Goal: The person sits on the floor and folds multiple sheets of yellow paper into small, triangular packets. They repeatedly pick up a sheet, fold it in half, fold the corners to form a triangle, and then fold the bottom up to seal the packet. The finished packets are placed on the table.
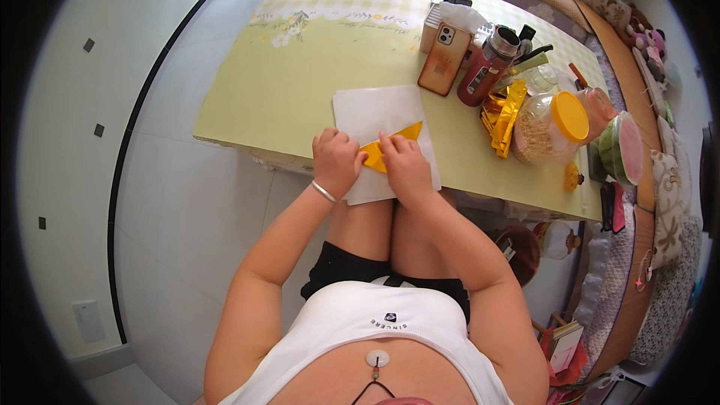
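A piece of shiny gold paper [409, 133], folded to a pointed, roughly triangular shape, lies slantwise on white paper sheets [375, 109] at the table's near edge. My left hand [337, 159], with a pale bangle at its wrist, is curled closed at the gold paper's left end, its thumb and fingertips pinching there. My right hand [406, 166] grips the gold paper near its middle, with bent fingers pressed down on it. Between the two hands part of the gold paper shows; the rest is covered by my fingers.
On the table [300, 90], right of the sheets, stand a phone [444, 60], a dark red flask [487, 67], a bundle of gold strips [504, 116], a yellow-lidded jar [534, 131] and a cut watermelon half [621, 148]. Below the table sits a brown bin [520, 253].
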The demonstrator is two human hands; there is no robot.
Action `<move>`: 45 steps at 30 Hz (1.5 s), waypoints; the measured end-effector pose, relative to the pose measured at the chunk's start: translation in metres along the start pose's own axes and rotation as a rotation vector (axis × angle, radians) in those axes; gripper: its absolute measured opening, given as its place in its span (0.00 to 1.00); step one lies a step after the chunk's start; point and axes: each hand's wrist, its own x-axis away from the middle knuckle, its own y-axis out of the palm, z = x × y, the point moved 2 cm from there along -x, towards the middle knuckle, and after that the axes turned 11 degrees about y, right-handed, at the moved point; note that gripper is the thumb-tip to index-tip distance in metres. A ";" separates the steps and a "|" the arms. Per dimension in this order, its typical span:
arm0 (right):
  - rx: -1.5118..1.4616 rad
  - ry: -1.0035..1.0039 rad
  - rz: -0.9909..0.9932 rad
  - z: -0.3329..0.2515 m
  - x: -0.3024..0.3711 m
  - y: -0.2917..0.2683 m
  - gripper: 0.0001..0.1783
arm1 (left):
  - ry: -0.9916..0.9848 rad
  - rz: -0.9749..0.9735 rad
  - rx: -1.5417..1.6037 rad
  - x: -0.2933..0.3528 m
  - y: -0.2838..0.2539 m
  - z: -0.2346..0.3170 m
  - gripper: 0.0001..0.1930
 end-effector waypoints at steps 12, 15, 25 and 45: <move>0.217 -0.476 -0.054 0.019 -0.074 -0.031 0.30 | 0.005 -0.181 0.068 -0.042 0.003 0.000 0.14; 0.272 -0.506 -0.286 0.019 -0.069 -0.036 0.24 | 0.199 -0.068 0.029 -0.027 0.006 0.021 0.11; 0.268 -0.306 -0.335 0.088 -0.034 -0.034 0.36 | 0.161 -0.039 -0.128 0.048 0.020 0.031 0.23; -0.021 -0.230 -0.242 0.077 -0.039 -0.047 0.31 | 0.080 0.136 0.175 0.015 0.001 0.005 0.07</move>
